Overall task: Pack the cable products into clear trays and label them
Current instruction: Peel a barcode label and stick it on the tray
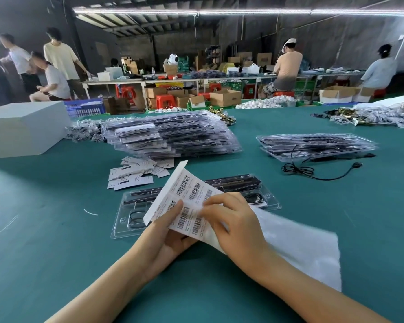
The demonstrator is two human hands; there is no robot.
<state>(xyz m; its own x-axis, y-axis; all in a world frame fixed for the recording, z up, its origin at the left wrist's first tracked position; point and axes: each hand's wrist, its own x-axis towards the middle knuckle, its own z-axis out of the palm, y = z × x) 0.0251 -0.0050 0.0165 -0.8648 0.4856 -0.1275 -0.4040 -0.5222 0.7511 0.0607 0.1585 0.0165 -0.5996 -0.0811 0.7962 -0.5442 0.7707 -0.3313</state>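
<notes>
Here, lower centre of the frame, the left hand [166, 231] holds a barcode label sheet [184, 194] thumb on top, and the right hand [233, 220] pinches a label at its middle. Behind the sheet lies a filled clear tray [269, 201] on the green table [56, 241].

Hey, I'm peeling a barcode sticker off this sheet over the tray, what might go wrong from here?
1. The label sheet, held by the left hand, is curled and floppy while the right hand picks at a sticker, so the sticker may tear, crease or lift a neighbour.
2. The open clear tray lies directly under the sheet; a freed sticker could land crooked or stick inside on the cables.
3. The loose white bag under the right wrist may slide or catch the sticker.
</notes>
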